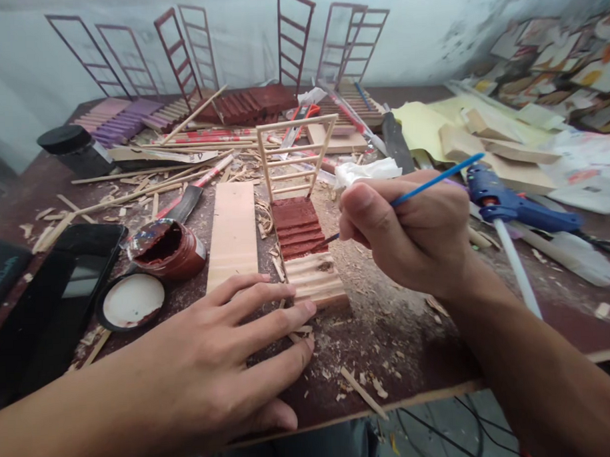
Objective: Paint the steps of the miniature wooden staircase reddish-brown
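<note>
Paint could smear: right hand (410, 235) grips the brush (423, 184) on the half-red slatted chair (306, 255) mid-worktop, left hand (224, 364) splayed flat, seemingly steadying its base; a slip blots bare slats

Pale, scuffed wall (428, 31) behind, dark brown worktable (399, 345) strewn with wood shavings, even soft light

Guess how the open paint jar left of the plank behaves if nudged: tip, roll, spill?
The open paint jar looks squat and wide, so it probably slides rather than tips. It seems nearly full of red-brown paint, so likely heavy for its size, and a hard push could slop paint out. Its lid lies beside it, so nothing seals it.
</note>
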### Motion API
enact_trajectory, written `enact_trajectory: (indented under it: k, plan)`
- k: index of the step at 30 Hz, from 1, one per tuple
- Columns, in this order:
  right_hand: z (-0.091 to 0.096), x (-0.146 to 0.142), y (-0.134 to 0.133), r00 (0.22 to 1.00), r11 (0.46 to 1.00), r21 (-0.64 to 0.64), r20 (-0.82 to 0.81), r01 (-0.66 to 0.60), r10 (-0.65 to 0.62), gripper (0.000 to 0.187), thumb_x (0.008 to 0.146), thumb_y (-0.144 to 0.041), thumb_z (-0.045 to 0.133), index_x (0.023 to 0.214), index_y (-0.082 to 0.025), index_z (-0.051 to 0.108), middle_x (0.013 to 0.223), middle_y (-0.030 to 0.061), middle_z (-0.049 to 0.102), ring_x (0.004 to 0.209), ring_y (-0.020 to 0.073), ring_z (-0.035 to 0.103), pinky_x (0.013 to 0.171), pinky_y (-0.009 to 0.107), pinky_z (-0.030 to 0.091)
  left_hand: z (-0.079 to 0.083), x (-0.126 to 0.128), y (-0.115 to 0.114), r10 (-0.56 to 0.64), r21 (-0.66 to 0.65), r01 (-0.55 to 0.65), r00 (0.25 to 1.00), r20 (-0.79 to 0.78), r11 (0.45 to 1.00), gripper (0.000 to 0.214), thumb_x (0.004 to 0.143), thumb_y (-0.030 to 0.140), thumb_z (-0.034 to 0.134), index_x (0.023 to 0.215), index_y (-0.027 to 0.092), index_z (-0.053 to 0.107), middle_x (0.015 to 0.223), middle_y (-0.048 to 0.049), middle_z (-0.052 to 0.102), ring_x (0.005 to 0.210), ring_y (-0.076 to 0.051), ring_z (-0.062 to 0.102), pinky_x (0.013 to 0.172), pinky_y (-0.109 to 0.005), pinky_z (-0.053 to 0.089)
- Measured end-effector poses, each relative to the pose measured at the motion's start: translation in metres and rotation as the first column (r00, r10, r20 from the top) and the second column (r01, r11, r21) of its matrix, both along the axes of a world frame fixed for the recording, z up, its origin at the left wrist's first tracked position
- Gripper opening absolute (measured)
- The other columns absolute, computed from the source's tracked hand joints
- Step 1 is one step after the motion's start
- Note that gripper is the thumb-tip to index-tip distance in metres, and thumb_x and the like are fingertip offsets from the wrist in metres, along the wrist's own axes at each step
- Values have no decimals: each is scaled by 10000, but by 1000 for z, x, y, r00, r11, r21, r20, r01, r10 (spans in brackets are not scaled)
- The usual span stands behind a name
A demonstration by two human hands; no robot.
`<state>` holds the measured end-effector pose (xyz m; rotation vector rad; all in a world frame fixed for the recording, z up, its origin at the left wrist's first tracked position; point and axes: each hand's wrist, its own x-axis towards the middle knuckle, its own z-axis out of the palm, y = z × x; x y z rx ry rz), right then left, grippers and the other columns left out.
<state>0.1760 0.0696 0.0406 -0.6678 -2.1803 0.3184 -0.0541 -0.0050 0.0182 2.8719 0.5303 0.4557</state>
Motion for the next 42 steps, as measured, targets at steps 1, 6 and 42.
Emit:
enact_trajectory:
  k: [1, 6, 42]
  plan:
    - [0, 0, 0, 1000, 1000, 3, -4, -4, 4, 444, 1021, -257, 413, 596, -167, 504, 493, -54, 391, 443, 36, 324, 466, 264, 244, 0, 0, 0, 1, 0, -1, 1000, -1, 1000, 372, 987, 393, 524, 1206, 114, 638, 1350, -133, 586, 1207, -351, 539, 992, -555, 461]
    - [-1, 0, -1, 998, 998, -33, -49, -44, 42, 441, 1022, -268, 418, 612, -159, 541, 503, -44, 441, 445, 29, 359, 447, 273, 243, 0, 0, 0, 3, 0, -3, 1000, 1, 1000, 368, 984, 393, 528, 1204, 118, 637, 1364, -127, 576, 1216, -349, 534, 995, -558, 460]
    - [-3, -4, 1, 983, 981, -166, -139, 97, -121, 500, 1026, -289, 417, 553, -169, 526, 502, -39, 453, 482, 40, 437, 520, 234, 365, 0, 1, 0, 13, 5, -13, 1000, 0, 1000, 359, 978, 394, 533, 1195, 127, 636, 1346, -129, 588, 1208, -342, 542, 994, -543, 470]
